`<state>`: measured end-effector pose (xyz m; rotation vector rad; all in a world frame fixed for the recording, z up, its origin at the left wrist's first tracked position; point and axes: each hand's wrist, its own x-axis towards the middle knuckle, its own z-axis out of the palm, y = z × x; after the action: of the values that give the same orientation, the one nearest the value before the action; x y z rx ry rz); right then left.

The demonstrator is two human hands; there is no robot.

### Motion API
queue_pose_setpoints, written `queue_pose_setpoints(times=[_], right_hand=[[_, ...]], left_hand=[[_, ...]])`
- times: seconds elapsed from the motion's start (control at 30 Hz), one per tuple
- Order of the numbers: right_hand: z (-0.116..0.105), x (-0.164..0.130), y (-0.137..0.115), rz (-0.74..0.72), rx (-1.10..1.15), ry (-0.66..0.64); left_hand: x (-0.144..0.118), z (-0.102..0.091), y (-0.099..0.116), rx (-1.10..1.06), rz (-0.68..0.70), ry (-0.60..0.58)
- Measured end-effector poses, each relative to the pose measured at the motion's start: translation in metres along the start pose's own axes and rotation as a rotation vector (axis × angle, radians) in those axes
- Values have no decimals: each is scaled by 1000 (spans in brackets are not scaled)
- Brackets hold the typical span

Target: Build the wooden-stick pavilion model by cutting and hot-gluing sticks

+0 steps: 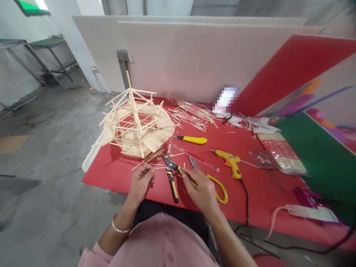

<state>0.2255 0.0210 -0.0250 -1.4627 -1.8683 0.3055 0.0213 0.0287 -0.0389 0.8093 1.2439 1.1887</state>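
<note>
My right hand (201, 187) is closed around one handle of a pair of black-and-yellow snips (172, 185); their blades are spread and their other handle points toward the table's near edge. My left hand (141, 181) is closed, its fingertips drawn together beside loose thin wooden sticks (155, 157); anything between them is too small to make out. Just beyond that hand stands a model pavilion (136, 126) built of thin sticks, with a fanned lower roof and an open pointed frame above. Scissors with yellow handles (222, 194) lie partly behind my right hand.
On the red tabletop (111, 176) lie a yellow utility knife (194, 139) and a corded yellow glue gun (229, 161). Bags of sticks (283, 154) sit at right, with loose sticks behind. A power strip (311, 212) is near the right edge. White boards stand at the back.
</note>
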Motion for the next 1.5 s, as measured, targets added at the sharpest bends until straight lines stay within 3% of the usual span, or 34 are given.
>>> queue_pose_setpoints(times=[0.1,0.3,0.4,0.5,0.57,0.7,0.87,1.0,1.1,1.23,1.33,1.5], right_hand=[[4,-19,3,12,-6,-48],[13,-30,-3,-35,-57,-58],[10,-16,-2,-12,-187,-113],[8,16,4,32,-404,-286],[11,42,14,43,-445,-331],[25,78,38,64,-466,-400],[30,79,43,68,-506,-455],[5,53,32,87,-565,-427],[-25,25,31,116,-573,-393],[-53,-9,27,77,-151,-304],[-52,-22,8,57,90,-266],[-29,-18,-32,6,258,-202]], left_hand=[[0,2,-7,220,84,-26],[-1,-3,-11,730,433,-44],[-1,-10,-9,875,471,2],[-3,-15,-9,980,444,60],[-6,-17,-9,996,426,58],[-12,-19,-10,906,411,31],[-15,-21,-12,723,334,57],[-11,-15,-9,629,350,82],[-10,-4,-3,445,263,51],[-16,16,2,170,-16,-139],[-21,27,4,-7,-108,-256],[-22,33,14,-166,-34,-125]])
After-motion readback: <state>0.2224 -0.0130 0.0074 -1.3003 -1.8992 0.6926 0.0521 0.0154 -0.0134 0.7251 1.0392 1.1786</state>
